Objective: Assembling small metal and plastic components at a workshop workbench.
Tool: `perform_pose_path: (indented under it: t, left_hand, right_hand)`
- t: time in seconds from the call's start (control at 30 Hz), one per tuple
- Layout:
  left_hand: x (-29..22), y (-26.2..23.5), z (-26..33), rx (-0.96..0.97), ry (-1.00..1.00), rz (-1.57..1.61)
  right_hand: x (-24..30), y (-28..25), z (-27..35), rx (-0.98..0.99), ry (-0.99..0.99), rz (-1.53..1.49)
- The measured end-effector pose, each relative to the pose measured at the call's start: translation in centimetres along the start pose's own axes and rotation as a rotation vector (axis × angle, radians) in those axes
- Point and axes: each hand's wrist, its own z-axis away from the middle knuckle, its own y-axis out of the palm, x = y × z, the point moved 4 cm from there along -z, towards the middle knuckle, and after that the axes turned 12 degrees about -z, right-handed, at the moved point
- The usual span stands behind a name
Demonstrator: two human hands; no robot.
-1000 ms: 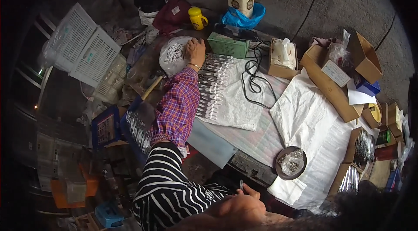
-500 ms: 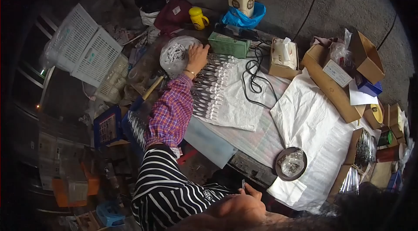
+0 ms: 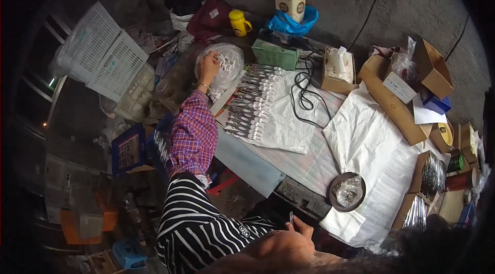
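- While I log this bench from the left edge across, first come the white slatted crates, stacked at the far left, well apart from the work.
- Left hand: my arm in its plaid sleeve stretches up the table; the fingers are curled down into the mouth of the clear plastic bag; I cannot tell whether they pinch anything.
- Clear plastic bag: holds small white parts, lies at the table's upper left corner, just left of the green box.
- Rows of small white-tipped pieces: laid out on a white sheet just right of the bag.
- Black cable: coiled beside that sheet.
- Right hand: low in view, close to my body, fingers closed on a small thin item, too small to identify.
- Round dark dish: on the white cloth, holding crumpled clear wrap.
- Cardboard boxes: grouped at the right.
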Motion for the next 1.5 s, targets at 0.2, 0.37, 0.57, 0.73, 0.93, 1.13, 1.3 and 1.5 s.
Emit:
perform_pose_path:
  t: [0.2,0.37,0.57,0.73,0.93,1.13,1.3,1.5]
  left_hand:
    - [0.6,0.1,-0.3,-0.073,-0.104,-0.119]
    - [-1.1,-2.9,0.3,-0.102,-0.106,-0.014]
    - [-1.5,-4.4,5.0,0.02,-0.112,0.596]
    - [-11.8,-5.1,13.3,0.518,-0.205,1.014]
    - [-23.2,-7.0,22.5,1.078,-0.182,1.155]
    - [-28.8,-8.2,27.2,1.283,0.028,1.135]
    - [-31.2,-9.2,29.5,1.418,0.085,1.117]
    - [-32.1,-9.5,31.1,1.45,0.113,1.115]
  right_hand:
    - [-0.2,-0.2,0.4,-0.04,-0.05,-0.007]
    - [0.2,-0.2,0.3,-0.016,0.016,0.025]
    - [0.8,-0.7,0.5,-0.081,-0.14,-0.005]
    - [3.2,-1.8,0.2,-0.056,-0.141,0.044]
    - [3.8,-2.8,0.3,-0.086,-0.252,0.1]
    - [5.7,-4.1,0.5,-0.094,-0.22,0.126]
    - [6.2,-4.7,1.2,-0.129,-0.277,0.158]
    - [6.0,-5.2,1.8,-0.141,-0.298,0.206]
